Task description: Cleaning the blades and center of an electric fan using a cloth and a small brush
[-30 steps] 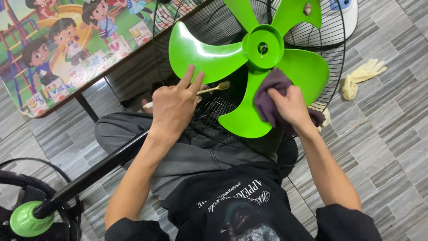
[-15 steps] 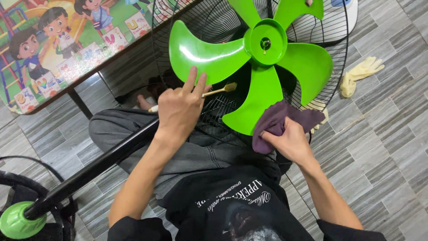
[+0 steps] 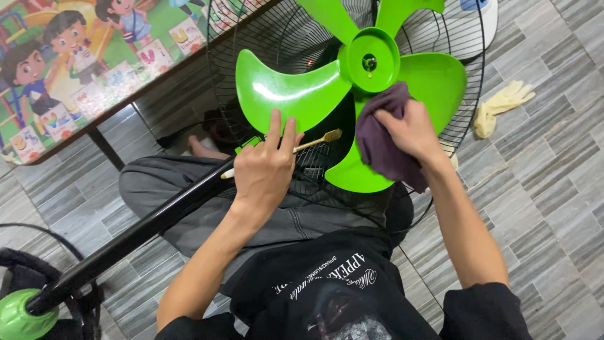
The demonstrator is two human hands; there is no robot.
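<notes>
A: Locate the green fan blade [image 3: 352, 82].
B: In the black wire guard [image 3: 251, 38]. Right hand [image 3: 412, 129] grips purple cloth [image 3: 384, 141], wiping; left hand [image 3: 264, 170] holds toothbrush [image 3: 314, 140], 2 fingers steadying it.
A: Next?
B: Probably rotate it.
</notes>
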